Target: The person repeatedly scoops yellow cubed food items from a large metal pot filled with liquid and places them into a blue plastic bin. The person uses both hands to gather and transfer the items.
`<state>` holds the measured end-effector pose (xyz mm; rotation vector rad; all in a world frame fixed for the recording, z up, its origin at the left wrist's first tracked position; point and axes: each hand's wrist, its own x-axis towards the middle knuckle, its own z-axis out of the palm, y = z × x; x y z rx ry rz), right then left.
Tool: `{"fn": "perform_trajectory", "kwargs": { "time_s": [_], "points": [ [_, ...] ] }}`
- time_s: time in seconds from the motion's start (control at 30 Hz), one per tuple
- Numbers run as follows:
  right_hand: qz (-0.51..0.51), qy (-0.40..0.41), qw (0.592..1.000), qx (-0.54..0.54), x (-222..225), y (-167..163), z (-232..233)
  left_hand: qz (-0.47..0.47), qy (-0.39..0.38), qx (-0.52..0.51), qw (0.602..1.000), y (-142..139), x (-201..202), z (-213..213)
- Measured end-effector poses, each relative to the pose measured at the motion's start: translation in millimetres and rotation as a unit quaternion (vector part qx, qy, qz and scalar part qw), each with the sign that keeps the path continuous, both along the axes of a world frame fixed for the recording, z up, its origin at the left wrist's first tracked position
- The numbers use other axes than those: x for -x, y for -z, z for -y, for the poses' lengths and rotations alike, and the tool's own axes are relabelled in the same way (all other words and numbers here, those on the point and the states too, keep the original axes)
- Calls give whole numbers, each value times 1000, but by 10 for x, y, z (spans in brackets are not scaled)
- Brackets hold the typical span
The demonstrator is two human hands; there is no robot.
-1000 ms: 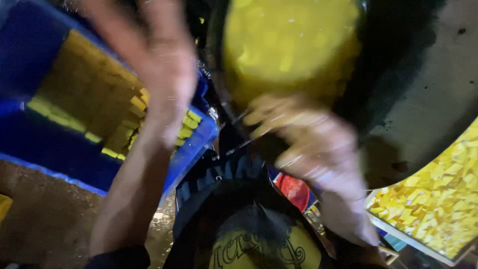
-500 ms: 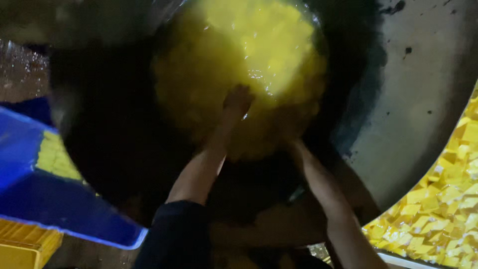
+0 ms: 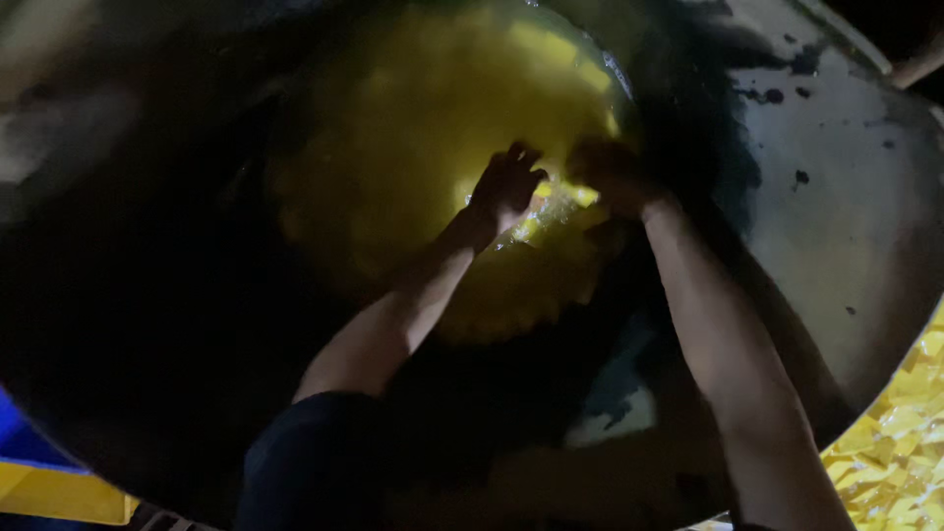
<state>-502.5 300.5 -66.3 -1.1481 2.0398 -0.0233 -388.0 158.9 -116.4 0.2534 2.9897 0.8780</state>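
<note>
Left hand (image 3: pixel 506 187): fingers spread, in yellow chunks (image 3: pixel 413 147)
Right hand (image 3: pixel 610 172): grip unclear, blurred
Pan (image 3: pixel 836 226): big, dark, round
Crate (image 3: pixel 59 487): blue-yellow, lower left

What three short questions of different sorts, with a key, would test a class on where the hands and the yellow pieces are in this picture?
1. True or false: both hands reach into the large dark round metal pan.
2. Multiple choice: the left hand and right hand are at A) the pool of yellow liquid with yellow chunks, B) the pan's rim, C) a blue crate.
3. What lies at the lower right edge, outside the pan?

Key: 1 true. 2 A. 3 a heap of yellow cut pieces.
</note>
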Motion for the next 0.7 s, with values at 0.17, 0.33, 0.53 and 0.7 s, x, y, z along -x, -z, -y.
{"fn": "perform_trajectory", "kwargs": {
  "time_s": [0.17, 0.33, 0.53, 0.7],
  "points": [
    [-69, 328, 942, 15, 351, 87, 589, 120, 16, 23, 992, 114, 70, -139],
    [-203, 521, 818, 135, 195, 355, 1096, 160, 16, -39, 986, 150, -171, -62],
    [346, 574, 655, 349, 130, 482, 692, 149, -34, -175, 973, 183, -291, 151],
    [526, 483, 578, 396, 17, 329, 52, 138, -59, -342, 928, 212, -343, 377]
  ]
}}
